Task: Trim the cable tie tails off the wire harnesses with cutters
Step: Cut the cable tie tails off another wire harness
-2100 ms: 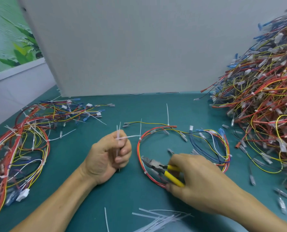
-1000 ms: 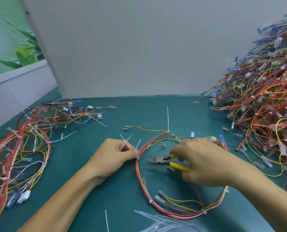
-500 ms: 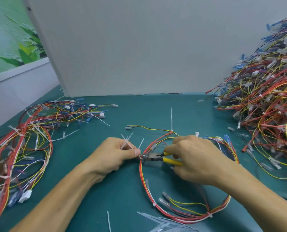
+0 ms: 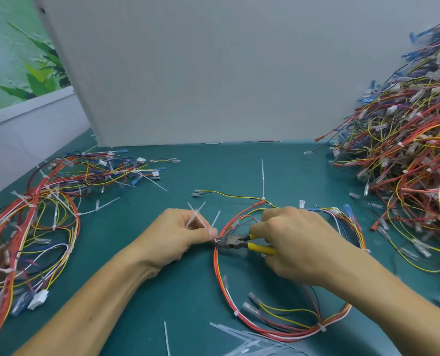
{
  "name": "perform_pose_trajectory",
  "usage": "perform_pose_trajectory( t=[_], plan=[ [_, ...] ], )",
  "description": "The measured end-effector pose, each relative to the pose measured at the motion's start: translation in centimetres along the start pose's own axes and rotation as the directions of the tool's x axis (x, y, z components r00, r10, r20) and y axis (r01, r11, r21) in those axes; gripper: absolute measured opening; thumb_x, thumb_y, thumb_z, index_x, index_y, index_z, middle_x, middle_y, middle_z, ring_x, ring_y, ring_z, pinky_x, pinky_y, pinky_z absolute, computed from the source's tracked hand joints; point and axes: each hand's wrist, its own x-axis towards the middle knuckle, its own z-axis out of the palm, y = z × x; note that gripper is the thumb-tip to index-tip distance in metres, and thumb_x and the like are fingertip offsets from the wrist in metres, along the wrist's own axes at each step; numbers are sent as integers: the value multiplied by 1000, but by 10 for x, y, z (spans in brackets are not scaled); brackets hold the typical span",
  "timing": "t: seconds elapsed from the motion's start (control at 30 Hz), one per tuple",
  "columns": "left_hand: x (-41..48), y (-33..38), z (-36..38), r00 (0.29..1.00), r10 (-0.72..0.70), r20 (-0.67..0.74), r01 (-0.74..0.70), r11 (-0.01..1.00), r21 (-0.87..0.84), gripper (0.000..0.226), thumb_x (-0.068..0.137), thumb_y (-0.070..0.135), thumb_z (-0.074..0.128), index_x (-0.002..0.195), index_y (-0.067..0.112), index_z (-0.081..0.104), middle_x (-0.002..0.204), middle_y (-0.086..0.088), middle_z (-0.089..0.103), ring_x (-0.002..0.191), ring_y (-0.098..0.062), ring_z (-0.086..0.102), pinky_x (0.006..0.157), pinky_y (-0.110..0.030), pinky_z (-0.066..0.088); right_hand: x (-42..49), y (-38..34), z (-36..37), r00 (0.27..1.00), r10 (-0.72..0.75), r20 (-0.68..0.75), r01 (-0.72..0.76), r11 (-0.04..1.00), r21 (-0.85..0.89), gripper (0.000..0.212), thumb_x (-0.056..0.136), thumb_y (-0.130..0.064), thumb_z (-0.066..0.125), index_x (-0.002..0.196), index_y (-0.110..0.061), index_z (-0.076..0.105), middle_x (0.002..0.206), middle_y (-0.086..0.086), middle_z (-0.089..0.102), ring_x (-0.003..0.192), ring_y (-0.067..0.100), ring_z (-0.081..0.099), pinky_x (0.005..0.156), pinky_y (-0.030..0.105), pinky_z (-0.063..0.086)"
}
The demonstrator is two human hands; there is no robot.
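A looped wire harness (image 4: 220,276) of red, yellow and white wires lies on the green mat in front of me. My right hand (image 4: 298,242) grips yellow-handled cutters (image 4: 239,244), whose jaws sit closed at a cable tie on the loop's left side. My left hand (image 4: 175,237) pinches that tie's tail right at the jaws and holds several cut white tails (image 4: 195,217) sticking up from its fist. One long uncut tie tail (image 4: 262,179) stands up at the loop's far side.
A flat heap of harnesses (image 4: 41,217) lies at the left, and a tall heap of harnesses (image 4: 406,150) rises at the right. Loose white tie tails (image 4: 242,343) lie at the near edge. A grey board (image 4: 188,73) stands behind the mat.
The harness loop was turned and pulled closer. My left hand moved to the loop's left side, and the cutters swung over to it and closed at the tie there.
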Motion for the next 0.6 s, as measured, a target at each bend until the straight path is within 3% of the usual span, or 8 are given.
perform_pose_trajectory(
  t=[0.17, 0.33, 0.6],
  plan=[
    [1, 0, 0, 1000, 7, 2, -7, 1000, 5, 15, 79, 21, 75, 69, 14, 67, 47, 6, 43, 38, -8, 25, 37, -16, 20, 0, -1, 0, 1000, -4, -3, 4, 1000, -8, 16, 84, -25, 52, 97, -23, 59, 96, -5, 50, 92, 26, 55, 59, 28, 28],
    [1, 0, 0, 1000, 1, 4, -1, 1000, -5, 17, 79, 20, 76, 65, 16, 67, 48, 4, 42, 40, -10, 22, 37, -17, 18, 0, -2, -1, 1000, -4, -6, 4, 1000, -31, 15, 82, -24, 53, 96, -25, 60, 89, -7, 44, 82, 27, 47, 53, 29, 23],
    [1, 3, 1, 1000, 14, 10, -14, 1000, 27, 19, 80, 19, 74, 73, 4, 67, 48, 3, 48, 38, -9, 23, 37, -16, 18, 1, -2, -1, 1000, -10, 14, 11, 997, -77, 12, 81, -23, 53, 91, -25, 58, 98, -4, 56, 76, 28, 40, 47, 28, 17]
  ],
)
